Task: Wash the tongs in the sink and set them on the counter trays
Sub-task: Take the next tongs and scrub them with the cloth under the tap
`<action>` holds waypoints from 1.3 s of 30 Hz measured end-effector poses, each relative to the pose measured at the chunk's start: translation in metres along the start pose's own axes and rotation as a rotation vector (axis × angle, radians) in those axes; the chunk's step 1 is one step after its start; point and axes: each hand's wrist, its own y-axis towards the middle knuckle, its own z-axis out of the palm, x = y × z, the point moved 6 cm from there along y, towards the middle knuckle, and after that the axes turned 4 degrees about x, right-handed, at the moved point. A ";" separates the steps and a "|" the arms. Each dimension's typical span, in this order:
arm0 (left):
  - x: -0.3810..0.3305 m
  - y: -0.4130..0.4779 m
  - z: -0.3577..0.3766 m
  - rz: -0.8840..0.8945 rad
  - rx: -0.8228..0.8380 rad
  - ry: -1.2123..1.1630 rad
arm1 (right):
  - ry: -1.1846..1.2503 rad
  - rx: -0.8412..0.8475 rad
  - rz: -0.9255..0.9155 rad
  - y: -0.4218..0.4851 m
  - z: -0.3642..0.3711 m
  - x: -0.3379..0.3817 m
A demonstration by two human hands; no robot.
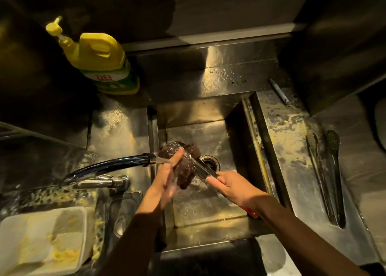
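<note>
While water runs from the tap [108, 166] into the sink [236, 119], the left hand [167, 175] grips a dark scrubber [184, 171], thumb on top, and presses it against the tongs [205, 169], whose metal arms point towards the drain [210, 162]. The right hand [231, 185] is closed round the tongs near mid-length; a red end shows behind the wrist. Good practice, judging from this, is to hold the arms steady and turn them under the stream so the scrubber reaches both faces and the tips. Wet metal may slip, so a firm hold seems wise. Two long utensils [334, 171] lie on the desk [292, 150] to the right.
</note>
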 end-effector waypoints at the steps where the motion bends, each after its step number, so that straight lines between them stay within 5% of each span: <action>1: -0.004 -0.001 -0.001 0.035 -0.025 0.060 | -0.044 0.014 0.002 -0.002 -0.001 0.001; 7: -0.006 -0.008 -0.019 0.202 -0.457 0.155 | -0.440 -0.024 0.019 0.007 -0.040 0.005; 11: -0.005 -0.011 -0.025 0.200 -0.500 0.353 | -0.463 -0.222 0.034 0.002 -0.061 -0.001; 20: 0.011 -0.035 0.001 0.094 -0.240 0.242 | -0.533 -0.344 0.192 -0.017 -0.032 0.000; 26: 0.016 -0.060 0.030 0.010 -0.185 0.307 | -0.202 -0.570 0.087 -0.050 -0.038 0.012; 32: 0.002 -0.077 0.063 0.140 -0.169 0.539 | -0.163 -0.604 -0.059 -0.087 -0.062 0.042; 39: -0.017 -0.103 0.112 0.237 -0.023 0.507 | -0.029 -0.666 -0.117 -0.138 -0.084 0.067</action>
